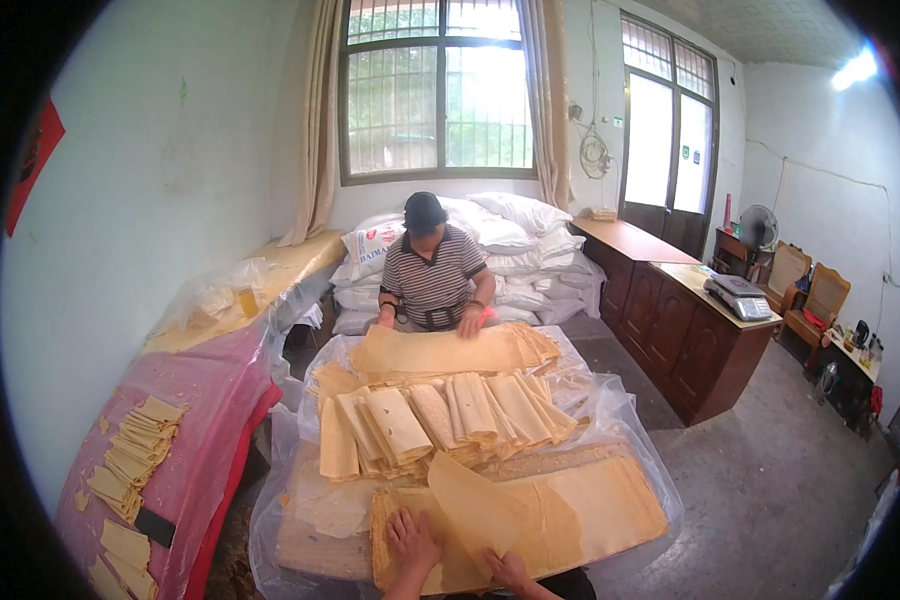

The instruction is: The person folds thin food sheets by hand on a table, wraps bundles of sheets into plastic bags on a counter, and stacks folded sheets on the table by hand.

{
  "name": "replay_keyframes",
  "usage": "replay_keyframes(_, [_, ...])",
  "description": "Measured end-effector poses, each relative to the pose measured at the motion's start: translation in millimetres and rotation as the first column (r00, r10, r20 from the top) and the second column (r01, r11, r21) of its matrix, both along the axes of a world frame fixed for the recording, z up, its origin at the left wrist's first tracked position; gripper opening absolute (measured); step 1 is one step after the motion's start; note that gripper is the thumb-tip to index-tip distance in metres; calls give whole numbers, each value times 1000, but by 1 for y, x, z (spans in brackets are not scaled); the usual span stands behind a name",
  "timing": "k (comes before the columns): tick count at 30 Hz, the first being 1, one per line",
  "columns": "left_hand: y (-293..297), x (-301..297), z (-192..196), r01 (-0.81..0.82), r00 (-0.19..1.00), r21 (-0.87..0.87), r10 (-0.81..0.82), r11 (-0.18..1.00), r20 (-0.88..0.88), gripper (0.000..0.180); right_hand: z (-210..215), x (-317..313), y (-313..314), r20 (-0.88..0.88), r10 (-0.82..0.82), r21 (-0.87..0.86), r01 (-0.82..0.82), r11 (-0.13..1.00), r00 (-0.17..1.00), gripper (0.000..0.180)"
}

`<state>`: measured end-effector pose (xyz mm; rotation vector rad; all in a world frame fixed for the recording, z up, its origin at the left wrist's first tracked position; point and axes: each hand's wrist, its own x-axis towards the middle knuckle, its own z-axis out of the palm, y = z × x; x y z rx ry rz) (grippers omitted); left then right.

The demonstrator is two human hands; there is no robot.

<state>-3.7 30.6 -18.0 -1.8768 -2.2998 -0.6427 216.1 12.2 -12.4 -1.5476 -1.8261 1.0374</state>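
A stack of thin tan sheets (590, 510) lies at the near end of the plastic-covered table (625, 410). My left hand (411, 541) rests flat on the stack's left part. My right hand (507, 570) grips the lower edge of one loose tan sheet (475, 505), which is lifted and curled over the stack. A row of folded tan sheets (440, 415) fills the middle of the table. At the far end another person (432, 270) in a striped shirt presses both hands on a second flat stack (440, 350).
A long bench under pink and clear plastic (205, 400) runs along the left wall, with folded sheets (135, 450) laid on it. White sacks (515, 235) are piled below the window. Wooden cabinets (675, 325) with a scale (738, 297) stand right; chairs and a fan beyond.
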Motion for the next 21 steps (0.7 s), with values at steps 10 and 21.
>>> replay_keyframes(10, [-3, 4, 40, 2, 999, -158, -7, 988, -35, 73, -93, 7, 30, 72, 112, -91, -105, 990, 991, 57])
replay_keyframes(21, [-1, 5, 14, -65, 992, -71, 56, 995, -115, 72, -178, 14, 26, 522, 190, 586, -511, 630, 832, 72])
